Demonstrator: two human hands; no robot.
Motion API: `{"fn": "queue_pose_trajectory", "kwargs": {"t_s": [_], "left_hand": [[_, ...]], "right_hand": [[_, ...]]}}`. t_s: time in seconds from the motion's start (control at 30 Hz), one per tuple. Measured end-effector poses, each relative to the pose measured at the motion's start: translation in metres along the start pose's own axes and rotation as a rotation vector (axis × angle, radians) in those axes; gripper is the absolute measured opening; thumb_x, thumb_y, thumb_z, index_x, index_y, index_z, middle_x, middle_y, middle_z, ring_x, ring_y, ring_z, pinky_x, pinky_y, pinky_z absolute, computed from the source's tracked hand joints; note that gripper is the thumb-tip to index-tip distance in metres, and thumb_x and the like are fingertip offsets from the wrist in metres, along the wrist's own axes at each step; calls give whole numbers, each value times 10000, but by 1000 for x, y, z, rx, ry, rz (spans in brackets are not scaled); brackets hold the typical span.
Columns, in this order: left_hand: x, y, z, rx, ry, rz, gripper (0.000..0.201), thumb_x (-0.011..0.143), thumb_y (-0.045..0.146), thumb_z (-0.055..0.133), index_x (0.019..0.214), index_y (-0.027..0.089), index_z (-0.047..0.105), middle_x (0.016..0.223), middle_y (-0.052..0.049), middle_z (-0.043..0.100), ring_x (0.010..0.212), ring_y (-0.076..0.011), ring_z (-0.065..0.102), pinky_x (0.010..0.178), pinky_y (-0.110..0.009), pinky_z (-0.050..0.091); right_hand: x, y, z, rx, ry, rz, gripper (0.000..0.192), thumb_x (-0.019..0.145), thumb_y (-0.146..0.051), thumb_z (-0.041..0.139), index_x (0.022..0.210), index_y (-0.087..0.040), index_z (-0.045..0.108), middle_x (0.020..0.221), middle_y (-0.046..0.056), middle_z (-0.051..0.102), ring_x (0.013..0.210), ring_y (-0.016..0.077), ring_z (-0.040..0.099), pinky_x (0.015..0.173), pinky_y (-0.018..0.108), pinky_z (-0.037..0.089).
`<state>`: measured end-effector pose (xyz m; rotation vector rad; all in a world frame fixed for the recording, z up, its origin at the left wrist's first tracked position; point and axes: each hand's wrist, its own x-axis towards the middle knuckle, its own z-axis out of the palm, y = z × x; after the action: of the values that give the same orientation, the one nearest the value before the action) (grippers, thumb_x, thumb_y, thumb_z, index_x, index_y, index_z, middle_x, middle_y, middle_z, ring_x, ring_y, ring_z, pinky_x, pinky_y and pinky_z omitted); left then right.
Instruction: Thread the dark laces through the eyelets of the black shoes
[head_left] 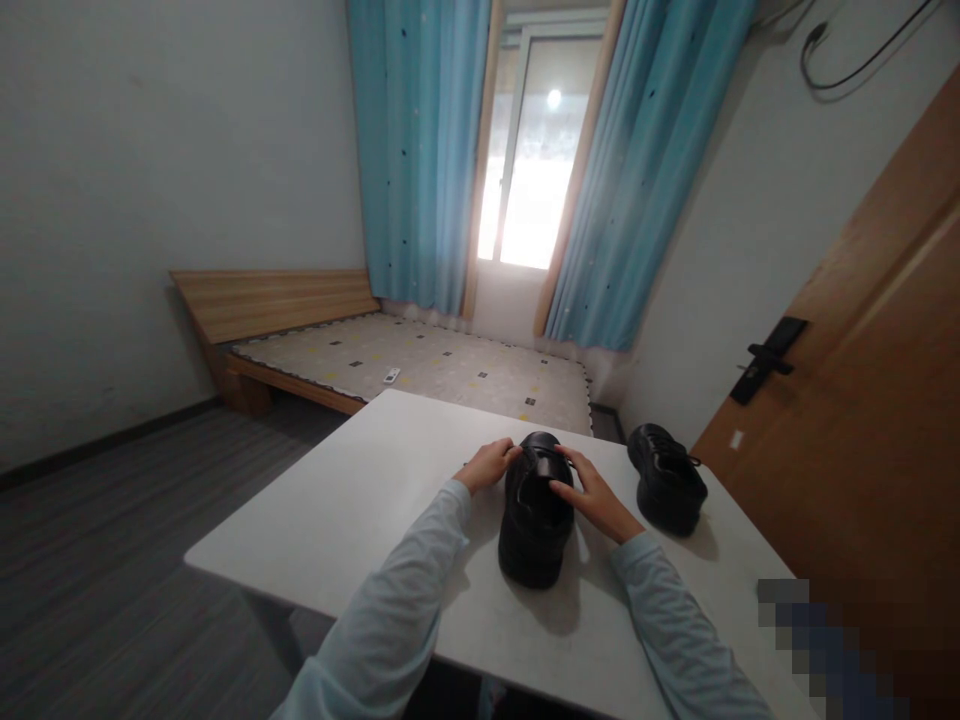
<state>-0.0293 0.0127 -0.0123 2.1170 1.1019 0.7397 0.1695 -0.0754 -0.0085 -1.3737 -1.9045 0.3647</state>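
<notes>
White table (pixel 337 490): hands (pixel 489 466) on black shoe (pixel 531 545), grip unclear

No text, label, brand or number can be read. A small white device (pixel 391 376), lying just beyond the far left corner of the table (pixel 330 510), has dark marks on its face, too small to make out. To the right of the table, a small pale patch (pixel 737 439) on the door (pixel 862 410) is too blurred to tell whether it bears writing. Beyond the table, the mattress (pixel 435 376) has printed dark squares, their detail too fine to read.
</notes>
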Motion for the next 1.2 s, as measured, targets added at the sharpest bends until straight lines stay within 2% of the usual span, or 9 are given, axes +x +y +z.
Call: {"fn": "queue_pose_trajectory", "kwargs": {"t_s": [0.13, 0.27, 0.43, 0.57, 0.7, 0.8, 0.93, 1.2], "left_hand": [[-2, 7, -5, -76, 84, 37, 343, 861, 355, 324, 621, 193, 507, 667, -8, 589, 688, -156, 527, 689, -262, 389], [0, 8, -11, -161, 214, -31, 350, 834, 375, 340, 582, 186, 492, 598, -5, 546, 626, -149, 497, 642, -269, 363], [2, 7, -16, -329, 357, -76, 373, 822, 415, 318, 647, 167, 534, 714, -53, 623, 657, -151, 504, 639, -276, 369], [1, 8, -17, -609, 374, -104, 342, 816, 439, 338, 720, 161, 513, 871, -91, 689, 643, -137, 501, 593, -267, 359], [4, 5, -16, -798, 371, -128, 326, 815, 463, 338, 718, 174, 454, 872, -88, 699, 602, -122, 486, 547, -251, 333], [6, 0, -16, -800, 417, -121, 340, 817, 481, 328, 710, 178, 440, 777, -61, 674, 584, -115, 488, 532, -240, 325], [9, -4, -18, -784, 484, -112, 337, 819, 491, 338, 704, 186, 420, 636, -4, 552, 544, -102, 457, 504, -221, 309], [7, 0, -27, -832, 624, -33, 307, 842, 407, 369, 633, 183, 400, 581, 28, 422, 542, -92, 410, 546, -218, 345]], "right_hand": [[0, 0, 0, 12, 3, 5, 587, 771, -474, 565, 1284, -223, 429, 1312, 112, 485, 1229, 274, 431, 1048, 483, 306], [0, 1, 0, 22, -4, 22, 613, 769, -474, 568, 1298, -207, 410, 1337, 123, 460, 1249, 271, 409, 1063, 479, 287], [0, 3, 0, 30, 7, 21, 629, 762, -475, 578, 1304, -204, 410, 1345, 126, 456, 1250, 276, 410, 1066, 488, 279], [-1, 4, 0, 34, 9, 23, 644, 756, -481, 586, 1312, -212, 404, 1346, 121, 455, 1254, 276, 407, 1068, 487, 279], [-1, 5, 1, 37, 3, 29, 646, 761, -487, 576, 1313, -207, 393, 1358, 125, 437, 1267, 274, 390, 1077, 487, 262], [-1, 5, 1, 36, -10, 39, 647, 769, -486, 565, 1313, -185, 385, 1362, 136, 426, 1273, 266, 381, 1083, 468, 260], [-2, 3, -1, 45, -16, 31, 629, 772, -473, 567, 1307, -194, 388, 1351, 131, 439, 1264, 267, 392, 1079, 473, 263], [-2, 3, -2, 55, -14, 33, 637, 770, -483, 563, 1308, -188, 392, 1355, 137, 433, 1269, 273, 386, 1081, 464, 264]]}}
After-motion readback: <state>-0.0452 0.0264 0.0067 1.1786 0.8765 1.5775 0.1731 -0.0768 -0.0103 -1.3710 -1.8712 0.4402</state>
